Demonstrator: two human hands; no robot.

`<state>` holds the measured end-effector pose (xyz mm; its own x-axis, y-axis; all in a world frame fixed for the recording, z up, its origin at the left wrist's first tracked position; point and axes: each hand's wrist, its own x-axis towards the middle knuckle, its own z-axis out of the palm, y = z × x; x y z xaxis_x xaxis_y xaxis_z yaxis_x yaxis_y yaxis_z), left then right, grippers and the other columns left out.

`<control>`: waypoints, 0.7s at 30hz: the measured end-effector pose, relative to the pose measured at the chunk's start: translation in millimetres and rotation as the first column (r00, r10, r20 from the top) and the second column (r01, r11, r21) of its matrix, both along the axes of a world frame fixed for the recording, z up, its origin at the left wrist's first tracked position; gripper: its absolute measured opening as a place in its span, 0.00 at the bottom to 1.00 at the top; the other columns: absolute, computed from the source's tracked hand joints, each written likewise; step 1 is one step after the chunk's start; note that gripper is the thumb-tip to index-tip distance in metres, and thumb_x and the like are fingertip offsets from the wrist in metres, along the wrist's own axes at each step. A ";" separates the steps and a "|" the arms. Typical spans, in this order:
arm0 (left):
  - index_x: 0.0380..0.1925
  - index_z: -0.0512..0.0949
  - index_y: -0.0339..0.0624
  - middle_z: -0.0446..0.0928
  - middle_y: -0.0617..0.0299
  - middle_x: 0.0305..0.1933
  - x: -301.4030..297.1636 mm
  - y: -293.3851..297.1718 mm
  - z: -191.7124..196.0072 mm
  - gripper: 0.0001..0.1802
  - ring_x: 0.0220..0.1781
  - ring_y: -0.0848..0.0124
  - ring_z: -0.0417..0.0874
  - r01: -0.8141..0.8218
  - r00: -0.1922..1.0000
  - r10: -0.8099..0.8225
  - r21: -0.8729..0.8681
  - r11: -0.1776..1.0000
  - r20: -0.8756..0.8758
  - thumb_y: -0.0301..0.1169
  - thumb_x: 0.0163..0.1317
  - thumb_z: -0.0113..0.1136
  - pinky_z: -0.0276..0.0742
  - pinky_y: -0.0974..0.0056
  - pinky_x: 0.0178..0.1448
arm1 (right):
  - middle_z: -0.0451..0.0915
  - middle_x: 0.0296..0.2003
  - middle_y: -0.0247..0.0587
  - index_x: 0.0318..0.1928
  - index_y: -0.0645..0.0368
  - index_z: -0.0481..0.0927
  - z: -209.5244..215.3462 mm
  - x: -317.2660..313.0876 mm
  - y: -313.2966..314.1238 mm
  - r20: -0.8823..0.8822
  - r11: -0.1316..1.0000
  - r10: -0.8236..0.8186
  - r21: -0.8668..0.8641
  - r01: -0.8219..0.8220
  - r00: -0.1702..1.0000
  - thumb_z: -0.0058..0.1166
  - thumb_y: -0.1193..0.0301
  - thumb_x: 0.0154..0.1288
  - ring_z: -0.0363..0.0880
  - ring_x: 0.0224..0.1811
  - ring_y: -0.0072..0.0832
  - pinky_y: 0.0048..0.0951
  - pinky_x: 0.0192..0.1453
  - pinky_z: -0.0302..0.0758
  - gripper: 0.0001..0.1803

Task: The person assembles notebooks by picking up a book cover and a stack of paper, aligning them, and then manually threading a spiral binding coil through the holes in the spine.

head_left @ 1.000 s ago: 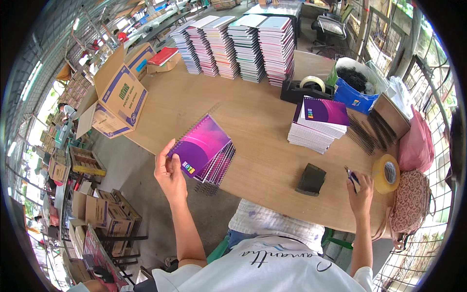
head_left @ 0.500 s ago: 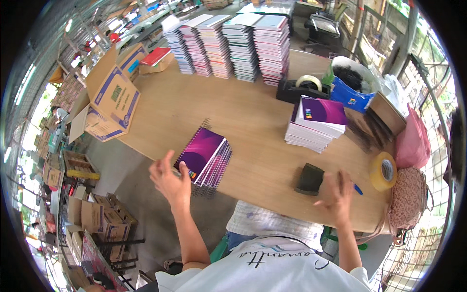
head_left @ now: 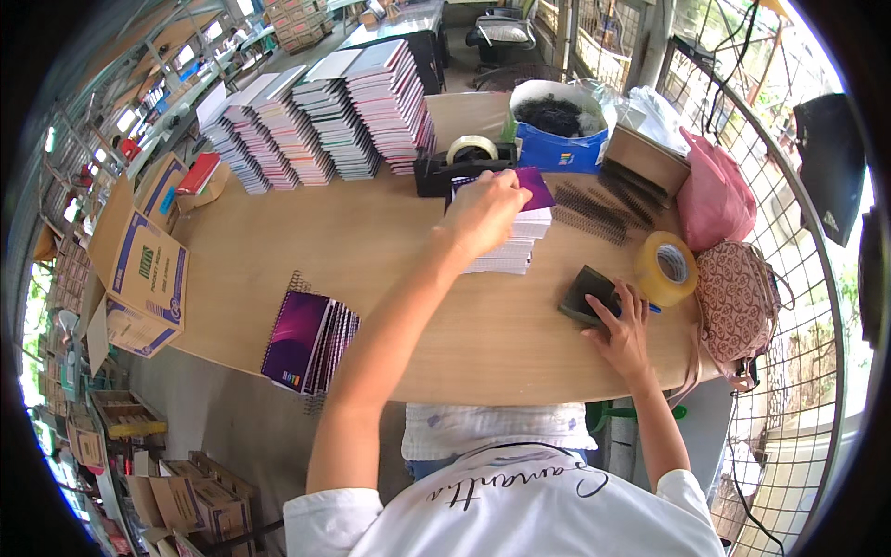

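Across the table, my left hand point(head_left: 487, 212) is closed with bent fingers at the purple cover point(head_left: 535, 188) on top of a stack of unbound notebooks point(head_left: 506, 255); the fingertips are partly hidden. My right hand point(head_left: 624, 334) has its fingers spread, thumb and fingertips touching a small dark green block point(head_left: 587, 295). To the left of my left forearm lies a pile of spiral-bound purple notebooks point(head_left: 299, 339), their black coils sticking out at the edges.
Tall notebook stacks point(head_left: 390, 97) stand at the back, beside a tape dispenser point(head_left: 464, 162). Black wire coils point(head_left: 594, 212), a yellow tape roll point(head_left: 666, 267), a pink bag point(head_left: 719, 195) and a patterned bag point(head_left: 740, 290) crowd the right. An open carton point(head_left: 144, 269) stands on the left.
My left hand has gone from the spiral-bound pile across to the unbound stack and closed there. My right hand has come onto the dark green block. The view has shifted right.
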<state>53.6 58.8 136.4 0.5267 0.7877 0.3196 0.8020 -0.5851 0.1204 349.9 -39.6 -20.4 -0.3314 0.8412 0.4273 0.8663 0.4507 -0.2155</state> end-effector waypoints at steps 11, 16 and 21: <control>0.49 0.82 0.37 0.82 0.51 0.49 -12.1 28.4 14.0 0.27 0.50 0.56 0.83 0.155 0.988 -0.155 -0.226 0.962 0.020 0.23 0.44 0.74 0.80 0.57 0.57 | 0.63 0.69 0.47 0.61 0.37 0.80 25.7 -2.4 -5.1 -0.136 0.997 0.067 -0.032 -0.072 0.988 0.76 0.58 0.35 0.59 0.70 0.55 0.64 0.70 0.55 0.43; 0.48 0.83 0.37 0.83 0.51 0.48 -17.3 34.2 17.4 0.25 0.50 0.55 0.84 0.166 0.986 -0.162 -0.267 0.949 0.039 0.22 0.45 0.73 0.79 0.58 0.58 | 0.68 0.65 0.46 0.60 0.40 0.80 56.7 -11.2 1.7 -0.221 0.990 0.139 0.018 -0.138 0.965 0.78 0.61 0.36 0.64 0.67 0.52 0.54 0.66 0.64 0.42; 0.49 0.82 0.38 0.84 0.48 0.44 -20.3 40.6 21.1 0.21 0.46 0.55 0.85 0.189 0.978 -0.148 -0.318 0.929 0.150 0.24 0.52 0.70 0.79 0.58 0.51 | 0.73 0.60 0.51 0.59 0.58 0.74 81.5 -27.6 34.7 -0.838 0.894 0.084 -0.176 -0.412 0.540 0.70 0.56 0.57 0.78 0.54 0.43 0.37 0.54 0.78 0.33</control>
<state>33.3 99.4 157.5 0.6347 0.7621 0.1278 0.6620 -0.6216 0.4187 322.3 -4.9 61.2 -0.2122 0.9122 0.3504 0.1236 0.3808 -0.9164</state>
